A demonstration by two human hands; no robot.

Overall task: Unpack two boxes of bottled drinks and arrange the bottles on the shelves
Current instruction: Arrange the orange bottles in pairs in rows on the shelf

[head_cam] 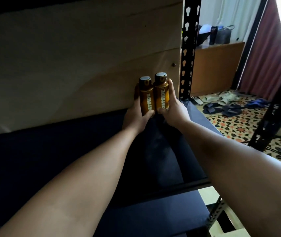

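Left hand wrapped round left bottle; right hand gripping right bottle (touching, upright); both mid-frame at dark shelf's back, against wooden panel.

White capital letters ran up the side of the left amber bottle, and they read "ATSIDE", the start of the word hidden behind the left hand's thumb. The right amber bottle carried the same white vertical lettering, "OATSIDE", its lowest letter partly covered by the right hand's thumb. A pale ring-shaped mark sat on each dark cap neck, too small to make out. No other writing could be read.
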